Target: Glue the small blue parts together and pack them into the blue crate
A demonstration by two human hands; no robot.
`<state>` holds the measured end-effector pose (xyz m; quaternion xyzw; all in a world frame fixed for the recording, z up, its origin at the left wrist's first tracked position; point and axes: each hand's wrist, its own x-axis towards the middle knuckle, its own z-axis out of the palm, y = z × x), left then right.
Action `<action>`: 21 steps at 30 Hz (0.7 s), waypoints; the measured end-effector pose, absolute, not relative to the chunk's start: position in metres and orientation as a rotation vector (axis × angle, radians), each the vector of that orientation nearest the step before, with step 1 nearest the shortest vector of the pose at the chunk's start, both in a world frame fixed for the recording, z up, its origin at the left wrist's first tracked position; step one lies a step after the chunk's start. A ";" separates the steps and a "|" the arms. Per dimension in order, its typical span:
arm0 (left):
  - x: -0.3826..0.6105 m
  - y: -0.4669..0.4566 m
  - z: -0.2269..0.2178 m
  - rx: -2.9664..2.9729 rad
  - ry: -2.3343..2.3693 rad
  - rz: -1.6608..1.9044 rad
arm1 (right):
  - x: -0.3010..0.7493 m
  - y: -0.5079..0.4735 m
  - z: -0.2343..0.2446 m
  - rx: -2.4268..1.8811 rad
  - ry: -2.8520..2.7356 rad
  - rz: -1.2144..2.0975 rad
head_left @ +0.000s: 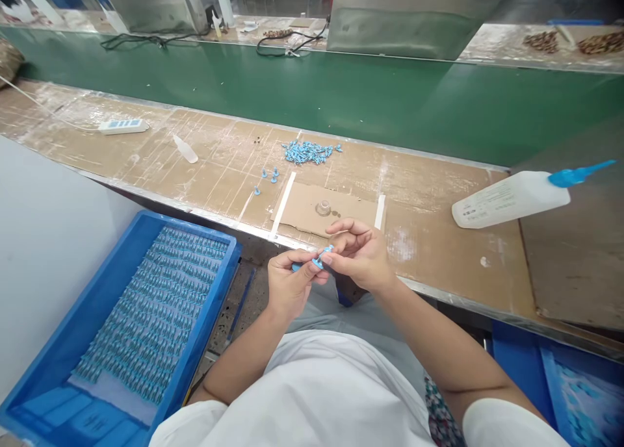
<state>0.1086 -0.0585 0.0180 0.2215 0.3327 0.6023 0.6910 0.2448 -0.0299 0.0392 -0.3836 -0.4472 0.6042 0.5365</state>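
Note:
My left hand (291, 279) pinches a small blue part with a round base (317, 263) between thumb and fingers. A second bit of blue (296, 266) shows between the fingers of that hand. Close against it, the thumb and fingertips of my right hand (363, 255) are closed on the upper end of the same part (328, 248). Both hands are above the front edge of the bench, before a cardboard piece (305, 200) that bears a small clear cup (323, 207). Fingers hide much of the held part.
A heap of small blue parts (307, 152) lies behind the cardboard, with several standing pieces (273, 179) to its left. A small white bottle (186, 149), a power strip (123, 127) and a large squeeze bottle (509, 199) lie on the bench. A blue crate (229, 236) holds rows of parts.

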 end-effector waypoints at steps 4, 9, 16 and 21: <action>0.101 -0.058 0.018 0.445 0.742 1.336 | 0.233 -0.030 0.033 -0.925 -1.069 1.461; 0.088 -0.060 0.016 0.426 0.708 1.348 | 0.218 -0.028 0.031 -0.946 -1.101 1.492; 0.066 -0.056 0.017 0.280 0.861 1.424 | 0.184 -0.015 0.026 -0.907 -1.057 1.490; 0.050 -0.052 0.018 0.227 0.888 1.468 | 0.159 -0.009 0.025 -0.892 -1.060 1.461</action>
